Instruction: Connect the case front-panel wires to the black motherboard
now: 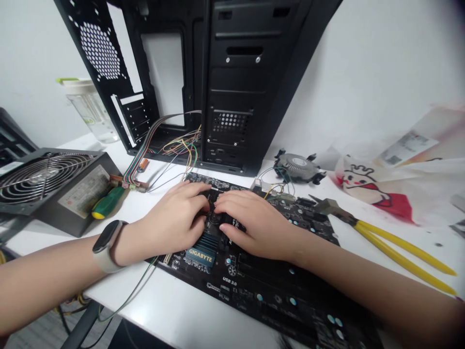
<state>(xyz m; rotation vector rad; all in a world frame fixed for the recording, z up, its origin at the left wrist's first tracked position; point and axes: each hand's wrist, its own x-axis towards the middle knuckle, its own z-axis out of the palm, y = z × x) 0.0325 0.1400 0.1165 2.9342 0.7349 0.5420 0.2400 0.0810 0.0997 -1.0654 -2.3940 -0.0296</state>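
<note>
A dark motherboard [247, 286] lies on the white table, with a blue heatsink [201, 251] marked GIGABYTE. My left hand [170, 215] rests over its upper left part, fingers bent and thumb close to the index finger. Facing it, my right hand [254, 220] is curled in the same way, its thumb and fingertips close to the left ones. Between the two sets of fingertips is a small dark round part [214, 216] on the board. What the fingers grip there is mostly hidden.
Behind the board stands a black computer case [236, 97] with loose wires. A power supply [87, 189] and green screwdriver [109, 201] are at left; a CPU fan [300, 167], yellow-handled pliers [392, 242] and a plastic bag [378, 189] at right. A clear bottle [90, 111] stands behind.
</note>
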